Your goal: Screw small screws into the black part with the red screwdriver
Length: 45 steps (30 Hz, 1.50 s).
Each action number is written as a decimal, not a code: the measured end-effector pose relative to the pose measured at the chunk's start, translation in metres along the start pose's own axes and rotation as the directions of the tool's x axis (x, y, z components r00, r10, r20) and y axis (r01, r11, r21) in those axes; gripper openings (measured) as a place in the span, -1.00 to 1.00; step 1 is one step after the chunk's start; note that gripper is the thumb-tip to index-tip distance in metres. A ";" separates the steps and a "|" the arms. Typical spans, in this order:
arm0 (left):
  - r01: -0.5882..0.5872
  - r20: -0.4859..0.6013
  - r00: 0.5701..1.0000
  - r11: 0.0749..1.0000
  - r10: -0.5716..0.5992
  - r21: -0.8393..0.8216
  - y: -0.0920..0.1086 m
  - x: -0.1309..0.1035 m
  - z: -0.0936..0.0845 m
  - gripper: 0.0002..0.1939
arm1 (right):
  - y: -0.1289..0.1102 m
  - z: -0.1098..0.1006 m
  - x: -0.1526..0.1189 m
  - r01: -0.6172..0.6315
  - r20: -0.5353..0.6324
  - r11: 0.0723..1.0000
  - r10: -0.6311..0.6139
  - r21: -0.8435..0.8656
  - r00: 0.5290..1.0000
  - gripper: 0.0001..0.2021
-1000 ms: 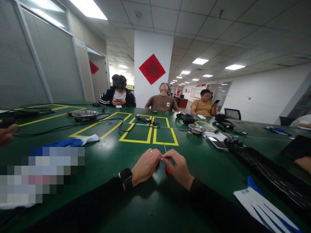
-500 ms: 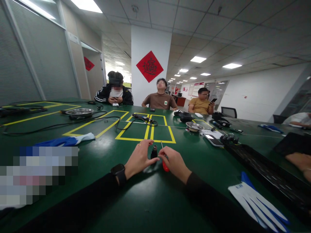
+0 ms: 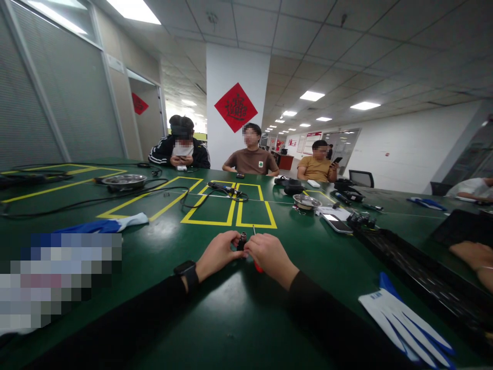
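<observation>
A small black cylindrical piece with a metal-looking top stands upright between my hands. My left hand, with a dark watch on the wrist, is closed on its left side, fingers behind and thumb in front. My right hand is curled over a red-handled screwdriver. The screwdriver's thin shaft rises past the knuckles, and most of the handle is hidden by the fingers. The right thumb and fingertips meet the black piece from the right; their exact hold on it is hidden.
White-and-blue gloves lie at right beside a long black tray. A phone, metal bowls and cables lie on the green table. Another glove is at left. Several people sit around the table.
My left hand has closed around the black piece. My right fingertips have moved left to touch it. The person opposite has lowered their head.
</observation>
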<state>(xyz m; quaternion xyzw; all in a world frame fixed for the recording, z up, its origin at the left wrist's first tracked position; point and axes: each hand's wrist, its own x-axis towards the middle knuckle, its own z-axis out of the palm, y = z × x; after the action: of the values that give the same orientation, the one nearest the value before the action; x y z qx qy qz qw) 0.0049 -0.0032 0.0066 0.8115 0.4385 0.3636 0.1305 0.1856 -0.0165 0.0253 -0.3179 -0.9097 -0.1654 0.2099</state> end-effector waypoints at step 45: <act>-0.035 0.074 0.996 0.994 0.043 -0.107 -0.005 -0.004 0.000 -0.68 | -0.015 -0.003 -0.019 -0.017 -0.303 0.429 0.664 0.903 0.684 -0.87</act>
<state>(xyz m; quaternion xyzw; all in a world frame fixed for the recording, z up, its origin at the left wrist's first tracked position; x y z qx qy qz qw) 0.0004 -0.0039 0.0020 0.8251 0.3974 0.3576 0.1825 0.1901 -0.0389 0.0158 -0.2891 -0.6488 0.2551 0.6561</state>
